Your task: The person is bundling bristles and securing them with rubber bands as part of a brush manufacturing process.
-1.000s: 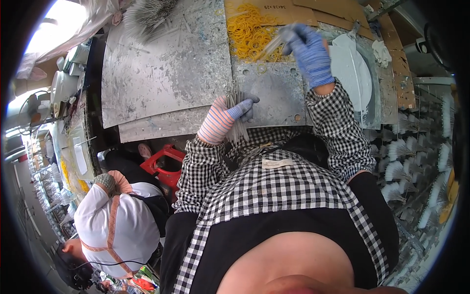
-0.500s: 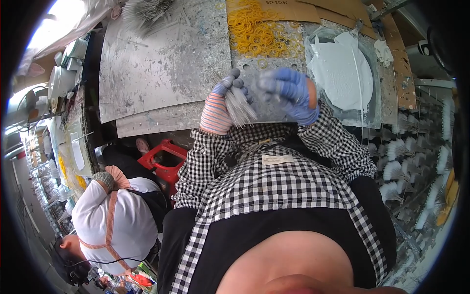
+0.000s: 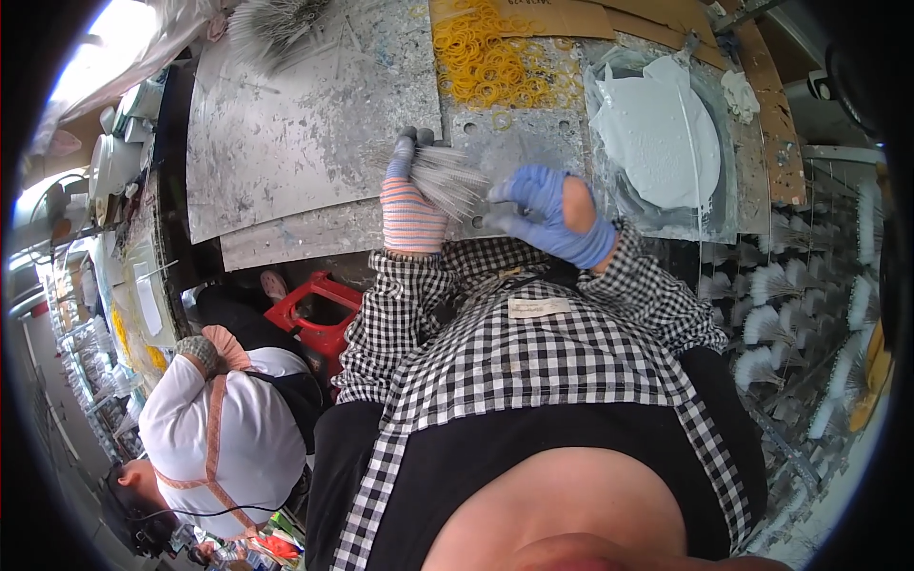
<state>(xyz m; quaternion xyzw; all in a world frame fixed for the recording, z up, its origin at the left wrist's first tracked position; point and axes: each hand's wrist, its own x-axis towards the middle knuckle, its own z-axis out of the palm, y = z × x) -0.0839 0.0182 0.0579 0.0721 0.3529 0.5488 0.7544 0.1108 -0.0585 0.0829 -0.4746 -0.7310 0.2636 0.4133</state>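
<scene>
My left hand point(image 3: 413, 214), in a striped knit glove with grey fingertips, is closed around a bundle of thin whitish bristle-like strands point(image 3: 449, 179). The strands fan out to its right, over the metal worktop. My right hand point(image 3: 560, 214), in a blue glove with a worn patch at the back, is just right of the bundle and apart from it. Its thumb and fingers are spread in a curve, slightly blurred, with nothing visible between them. Beyond both hands lies a heap of yellow rubber bands point(image 3: 490, 59).
A round tray of white paste point(image 3: 659, 143) sits to the right on plastic. More strands point(image 3: 271, 33) lie at the far left of the metal sheet point(image 3: 305, 143). A red stool point(image 3: 314, 309) and a person in white point(image 3: 228, 438) are at left; racks of strand bundles point(image 3: 771, 285) at right.
The bundle has turned from pointing down toward me to pointing right. My left hand has turned with it, and my right hand has shifted down with its fingers spread.
</scene>
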